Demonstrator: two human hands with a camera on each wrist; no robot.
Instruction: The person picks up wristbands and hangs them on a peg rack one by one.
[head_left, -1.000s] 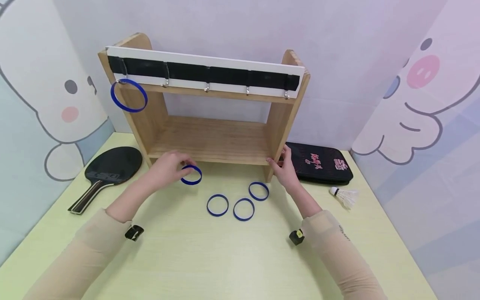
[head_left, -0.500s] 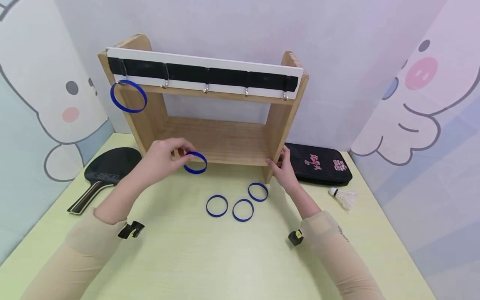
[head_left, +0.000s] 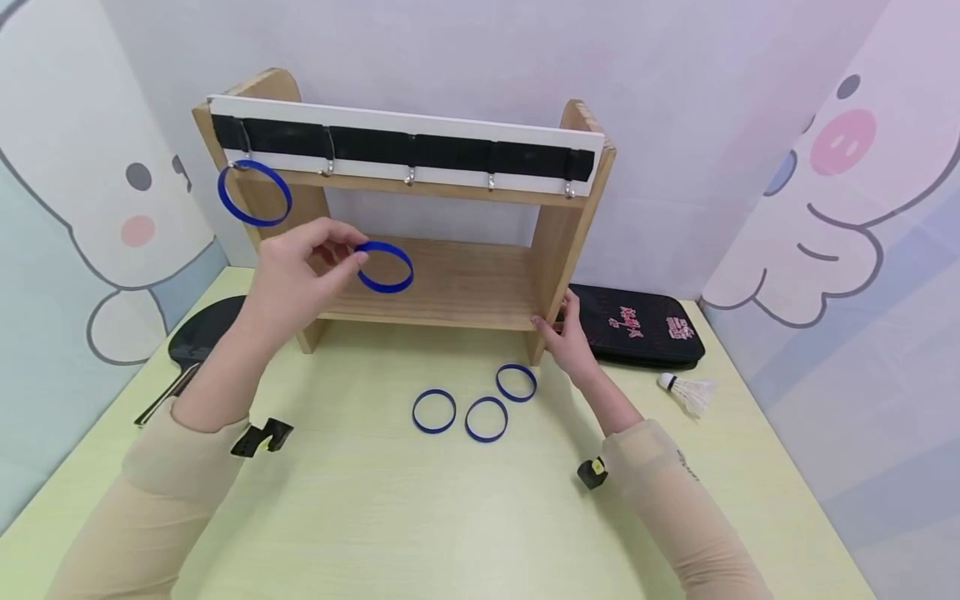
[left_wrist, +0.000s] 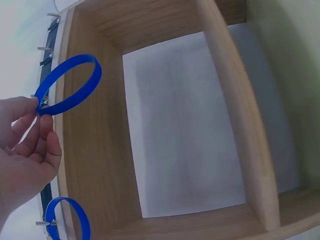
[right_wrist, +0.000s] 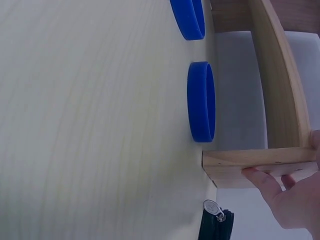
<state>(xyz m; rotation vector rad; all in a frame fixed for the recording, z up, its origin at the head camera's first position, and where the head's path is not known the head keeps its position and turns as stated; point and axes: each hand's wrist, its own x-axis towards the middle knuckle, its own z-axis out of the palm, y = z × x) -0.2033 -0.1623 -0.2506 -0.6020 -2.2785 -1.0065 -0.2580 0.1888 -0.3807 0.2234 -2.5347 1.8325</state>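
Observation:
My left hand [head_left: 296, 271] pinches a blue wristband [head_left: 386, 288] by its left edge between thumb and fingers, in front of the wooden shelf [head_left: 450, 287]. In the left wrist view, this wristband [left_wrist: 75, 104] stands out from the fingertips, near the hooks. A second wristband [head_left: 258, 222] hangs from the leftmost metal hook on the shelf's white and black strip [head_left: 450, 153]. The other hooks [head_left: 410, 176] carry nothing. My right hand [head_left: 573, 346] grips the shelf's right side panel low down; its thumb is on the front edge and some fingers are hidden behind. Three wristbands [head_left: 487, 440] lie on the table.
A black table tennis bat [head_left: 197, 333] lies at the left, partly covered by my left arm. Right of the shelf are a black zipped case [head_left: 637, 329] and a white shuttlecock [head_left: 688, 392]. Padded walls enclose the back and sides of the table [head_left: 420, 525].
My left hand has lifted its wristband from just above the table up to the shelf's open middle, a little below the hooks. The right hand stays on the side panel.

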